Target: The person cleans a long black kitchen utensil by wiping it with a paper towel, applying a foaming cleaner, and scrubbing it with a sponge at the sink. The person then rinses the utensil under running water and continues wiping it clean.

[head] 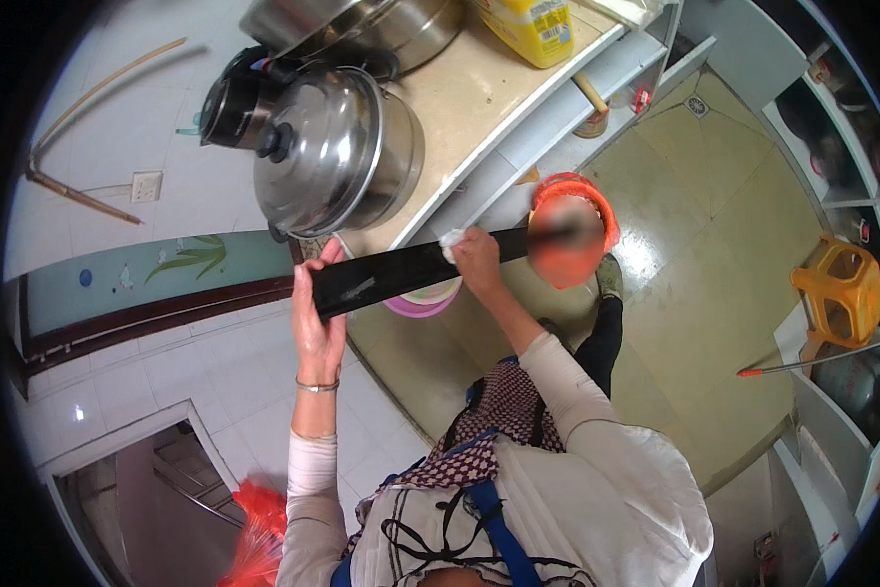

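Note:
A long, flat black panel [388, 280] stretches across the view in front of me, tilted slightly, with a pale shiny patch near its left end. My left hand [319, 315] holds that left end, the thumb and fingers around its edges. In my right hand [479, 263] is a crumpled white cloth or tissue [452, 242], pressed to the panel's surface near the middle. The panel's right end reaches a red bucket [610, 213] on the floor. A blurred patch hides that end and most of the bucket's opening.
Steel pots, including a lidded pot [322, 147], and a yellow container [539, 29] stand on the counter [454, 110]. Below the panel is a pink basin [421, 308]. A yellow stool [840, 290] stands at right; a red plastic bag [256, 536] hangs or lies at lower left.

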Tool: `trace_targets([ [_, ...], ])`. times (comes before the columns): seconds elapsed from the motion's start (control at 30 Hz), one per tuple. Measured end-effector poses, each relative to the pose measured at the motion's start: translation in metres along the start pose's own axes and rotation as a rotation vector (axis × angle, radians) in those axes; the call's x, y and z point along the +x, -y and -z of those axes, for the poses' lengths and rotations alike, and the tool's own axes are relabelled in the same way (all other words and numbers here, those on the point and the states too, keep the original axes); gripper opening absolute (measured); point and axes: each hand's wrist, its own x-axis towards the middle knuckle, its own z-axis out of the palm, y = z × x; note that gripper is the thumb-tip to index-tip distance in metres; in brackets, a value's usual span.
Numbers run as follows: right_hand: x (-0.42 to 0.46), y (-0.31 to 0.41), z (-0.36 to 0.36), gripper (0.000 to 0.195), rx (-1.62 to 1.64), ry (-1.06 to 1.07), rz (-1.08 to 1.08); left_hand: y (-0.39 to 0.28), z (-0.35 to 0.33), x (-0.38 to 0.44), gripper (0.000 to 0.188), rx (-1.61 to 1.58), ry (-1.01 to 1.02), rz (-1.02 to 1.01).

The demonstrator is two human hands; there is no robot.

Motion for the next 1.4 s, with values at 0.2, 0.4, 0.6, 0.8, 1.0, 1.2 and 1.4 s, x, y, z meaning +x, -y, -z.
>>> trace_targets([
  [0.2,-0.004,-0.116,0.002,0.008,-0.581,-0.068,-0.447,0.003,-0.015,0.005,0.030,0.037,-0.036,0.011],
  [0.4,-0.003,0.056,-0.028,0.007,0.120,0.048,0.129,0.005,0.002,0.003,0.028,-0.012,-0.128,0.009],
  [0.6,-0.002,0.007,-0.006,0.001,-0.133,0.110,0.188,0.005,0.000,-0.006,0.026,-0.012,-0.195,0.004],
  [0.8,-0.015,-0.114,0.016,0.014,-0.419,-0.085,-0.195,0.010,-0.020,-0.005,0.026,0.018,-0.154,-0.014],
  [1.0,0.012,0.026,-0.004,0.011,0.002,-0.013,0.171,0.010,-0.015,-0.004,0.025,0.021,-0.203,-0.009],
  [1.2,0.000,-0.077,0.019,0.009,-0.541,0.263,-0.027,0.009,-0.019,-0.011,0.024,0.016,-0.217,-0.019],
  [1.4,-0.001,-0.136,0.024,0.012,-0.524,0.179,-0.306,0.013,-0.029,-0.008,0.026,0.029,-0.196,-0.051],
])
